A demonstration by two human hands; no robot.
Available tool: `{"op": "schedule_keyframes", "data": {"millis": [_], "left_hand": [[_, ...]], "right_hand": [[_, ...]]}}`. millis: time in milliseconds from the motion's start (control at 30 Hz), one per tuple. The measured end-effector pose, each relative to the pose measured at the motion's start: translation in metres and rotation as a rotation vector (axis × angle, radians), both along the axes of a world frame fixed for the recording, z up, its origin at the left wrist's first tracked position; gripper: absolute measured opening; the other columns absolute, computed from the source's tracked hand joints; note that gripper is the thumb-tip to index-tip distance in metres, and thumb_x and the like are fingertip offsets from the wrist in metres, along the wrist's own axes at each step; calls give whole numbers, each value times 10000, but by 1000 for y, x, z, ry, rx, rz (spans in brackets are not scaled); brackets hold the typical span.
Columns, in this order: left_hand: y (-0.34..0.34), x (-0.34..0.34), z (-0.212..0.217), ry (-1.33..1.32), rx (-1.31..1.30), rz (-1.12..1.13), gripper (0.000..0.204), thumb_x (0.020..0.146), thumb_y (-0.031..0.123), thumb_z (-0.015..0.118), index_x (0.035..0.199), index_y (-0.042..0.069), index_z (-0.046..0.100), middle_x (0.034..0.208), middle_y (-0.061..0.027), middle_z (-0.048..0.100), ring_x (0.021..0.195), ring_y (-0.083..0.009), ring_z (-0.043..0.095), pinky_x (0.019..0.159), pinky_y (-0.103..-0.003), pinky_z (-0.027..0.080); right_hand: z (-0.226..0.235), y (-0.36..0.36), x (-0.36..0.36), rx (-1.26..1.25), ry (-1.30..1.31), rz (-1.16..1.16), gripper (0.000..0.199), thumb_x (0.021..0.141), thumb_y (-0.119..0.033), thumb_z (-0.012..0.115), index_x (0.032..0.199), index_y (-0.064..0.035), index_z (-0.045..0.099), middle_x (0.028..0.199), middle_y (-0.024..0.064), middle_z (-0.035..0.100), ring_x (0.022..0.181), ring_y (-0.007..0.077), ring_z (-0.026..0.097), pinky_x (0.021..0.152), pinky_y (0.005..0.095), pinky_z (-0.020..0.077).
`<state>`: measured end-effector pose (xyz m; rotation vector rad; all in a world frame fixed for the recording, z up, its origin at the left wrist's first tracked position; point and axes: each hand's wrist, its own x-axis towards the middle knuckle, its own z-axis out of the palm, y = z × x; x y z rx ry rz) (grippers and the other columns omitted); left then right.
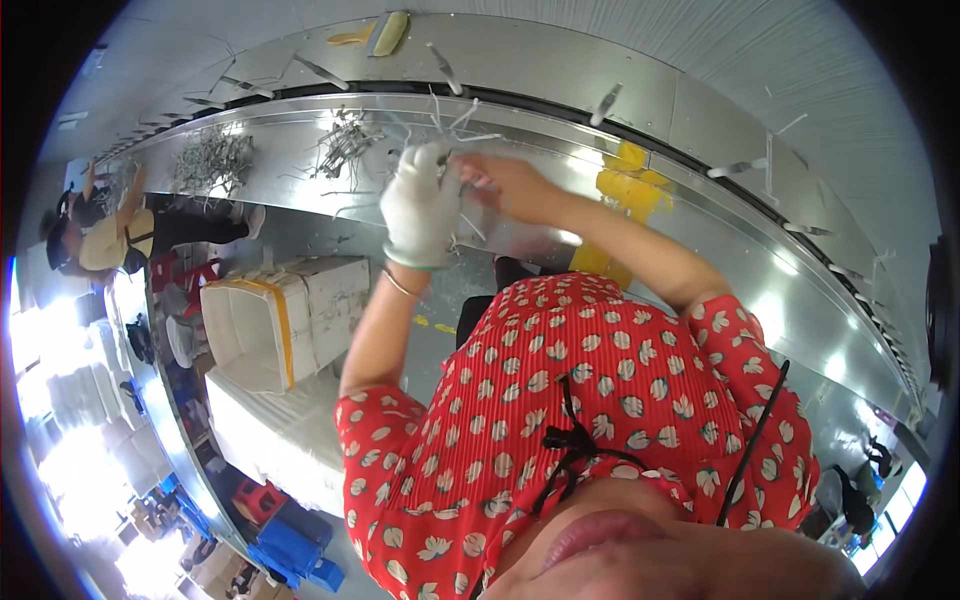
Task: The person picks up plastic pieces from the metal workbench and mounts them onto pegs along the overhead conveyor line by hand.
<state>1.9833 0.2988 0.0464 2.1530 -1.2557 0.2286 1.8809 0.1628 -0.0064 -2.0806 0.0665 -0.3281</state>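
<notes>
My left hand, in a white glove, is closed over the metal bench. Thin grey branched pieces stick out above and around its fingers, and it appears to grip them. Close on its right is my bare right hand, blurred by motion. Its fingers are bent in a pinch, and what lies between them is too smeared to make out. Just left of the glove, a small heap of similar grey pieces lies on the bench.
Slim grey pieces stand in a row along the dark slot behind the bench. A brush lies beyond it. Yellow patches mark the right. Leftward are a larger heap, a white bin and another person.
</notes>
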Motion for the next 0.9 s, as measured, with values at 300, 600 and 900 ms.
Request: {"op": "schedule_keyframes", "data": {"millis": [300,600,900], "left_hand": [[32,21,29,-138,246,520,236,904,329,624,991,136,727,909,-56,713,751,-202,676,662,-308,516],[16,14,45,820,-395,153,184,941,169,590,1053,50,674,794,-25,668,618,-58,561,522,-196,399],[6,-46,-44,564,-138,-114,197,877,38,602,1059,24,676,979,-109,661,820,-183,656,682,-304,520]], "right_hand": [[-12,0,-45,18,38,-24,302,874,-228,641,1116,-60,572,1051,117,657,979,272,636,863,378,498],[0,4,-15,-223,-309,-148,363,921,-207,581,1250,-70,508,1076,137,657,1013,327,623,855,409,501],[12,-9,-65,-191,157,-53,235,877,-162,590,1052,-7,559,936,227,633,852,413,613,762,462,502]]}}
